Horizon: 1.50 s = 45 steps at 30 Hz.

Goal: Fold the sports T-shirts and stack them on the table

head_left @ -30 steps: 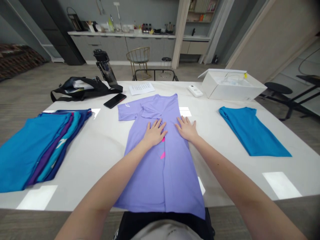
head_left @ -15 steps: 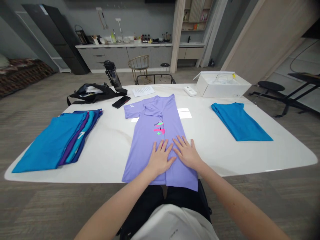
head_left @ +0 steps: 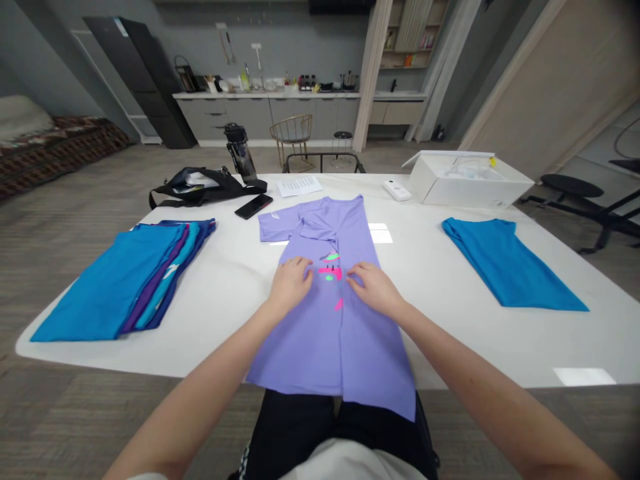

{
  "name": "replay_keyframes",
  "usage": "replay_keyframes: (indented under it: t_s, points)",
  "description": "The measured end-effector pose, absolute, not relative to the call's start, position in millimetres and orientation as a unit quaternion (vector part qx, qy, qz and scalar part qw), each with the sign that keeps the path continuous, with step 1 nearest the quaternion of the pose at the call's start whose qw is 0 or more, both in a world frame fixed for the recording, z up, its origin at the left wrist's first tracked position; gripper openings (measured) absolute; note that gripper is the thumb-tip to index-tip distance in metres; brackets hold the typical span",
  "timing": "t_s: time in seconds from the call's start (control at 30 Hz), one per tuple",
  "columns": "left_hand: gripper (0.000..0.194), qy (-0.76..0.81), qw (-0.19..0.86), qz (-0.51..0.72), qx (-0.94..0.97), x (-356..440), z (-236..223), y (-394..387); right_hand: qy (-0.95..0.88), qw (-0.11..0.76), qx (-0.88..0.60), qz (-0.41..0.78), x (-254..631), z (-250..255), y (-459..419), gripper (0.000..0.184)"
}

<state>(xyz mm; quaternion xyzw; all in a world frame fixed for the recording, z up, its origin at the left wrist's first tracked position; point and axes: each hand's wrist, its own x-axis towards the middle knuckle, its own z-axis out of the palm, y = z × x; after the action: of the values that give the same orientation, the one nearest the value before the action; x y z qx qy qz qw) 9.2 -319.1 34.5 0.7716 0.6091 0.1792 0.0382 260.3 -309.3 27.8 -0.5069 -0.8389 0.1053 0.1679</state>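
Observation:
A lavender T-shirt (head_left: 315, 347) lies lengthwise in front of me, its neckline at the far end and its hem hanging over the near table edge. One side is folded in over the middle, and a sleeve sticks out to the left. Pink and green print shows at its centre. My left hand (head_left: 291, 283) is over the shirt's left edge, fingers bent and thumb apart from them. On the other side of the print, my right hand (head_left: 374, 287) is over the folded part, fingers loosely curved. Neither hand visibly grips cloth; whether the fingertips touch it is unclear.
On the white table (head_left: 225, 300), a stack of folded clothes (head_left: 115, 280) lies left and a folded blue garment (head_left: 510, 267) right. Farther back are a black bag (head_left: 200, 187), a bottle (head_left: 241, 153), a phone (head_left: 254, 207), paper (head_left: 299, 186), a white device (head_left: 397, 191) and an open box (head_left: 465, 180).
Both hands have moved up the shirt from its lower part and farther apart, going from flat, spread fingers to bent ones. The camera view has shifted slightly.

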Motion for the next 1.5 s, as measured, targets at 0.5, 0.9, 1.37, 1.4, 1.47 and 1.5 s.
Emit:
replay_keyframes:
  t_s: [0.5,0.9,1.37,1.4,1.47,1.5]
  points:
    - [0.043,0.728,-0.095,0.018,0.679,-122.2,22.4,-81.9,-0.803,0.131,-0.575,0.087,119.7,22.0,-16.6,0.033]
    - [0.043,0.758,-0.087,0.037,0.646,-126.3,7.2,-63.0,-0.819,0.1,-0.562,0.061,100.5,-7.9,50.5,0.029]
    - [0.017,0.503,0.514,0.409,0.562,20.0,147.1,-80.3,-0.728,0.328,-0.59,0.12,200.4,32.6,26.0,0.031]
    - [0.02,0.486,0.561,0.383,0.549,35.2,145.4,-80.9,-0.705,0.322,-0.616,0.142,217.1,32.8,19.9,0.03]
    - [0.026,0.471,0.619,0.334,0.533,55.1,131.7,-81.5,-0.657,0.296,-0.663,0.203,248.0,30.1,2.9,0.027]
    - [0.027,0.48,0.62,0.317,0.534,59.8,120.7,-81.3,-0.638,0.282,-0.677,0.234,260.7,27.3,-7.7,0.028]
